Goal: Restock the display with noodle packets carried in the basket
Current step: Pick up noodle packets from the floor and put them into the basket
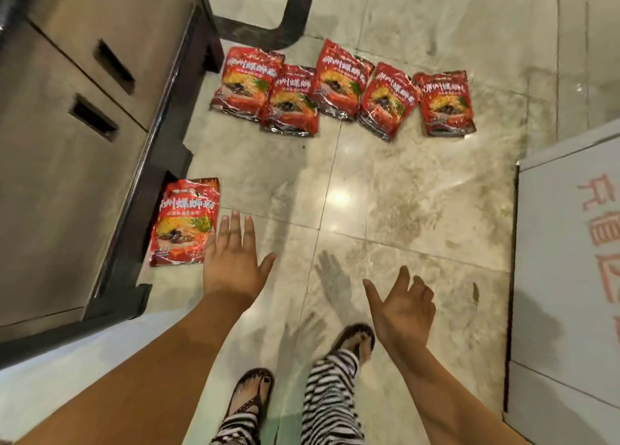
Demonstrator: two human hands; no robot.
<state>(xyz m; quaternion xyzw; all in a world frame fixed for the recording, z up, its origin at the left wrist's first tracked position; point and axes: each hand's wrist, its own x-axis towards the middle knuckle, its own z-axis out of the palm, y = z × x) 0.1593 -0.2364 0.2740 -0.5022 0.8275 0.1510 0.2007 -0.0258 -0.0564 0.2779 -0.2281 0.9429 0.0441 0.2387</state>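
Gathering step, it seems. Left hand (231,256) and right hand (401,305) are both empty, fingers spread. A lone red noodle packet (184,221) lies on the floor (402,183) against the cabinet (67,142) base, just beside the left hand; a row of packet stacks (339,82) lies farther ahead (no basket in view). The next move probably calls for stooping to grasp the lone packet.

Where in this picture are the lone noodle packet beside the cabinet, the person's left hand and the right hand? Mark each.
lone noodle packet (184,221): head view, middle of its printed front.
left hand (231,260): head view, back of the hand.
right hand (404,313): head view, its palm.
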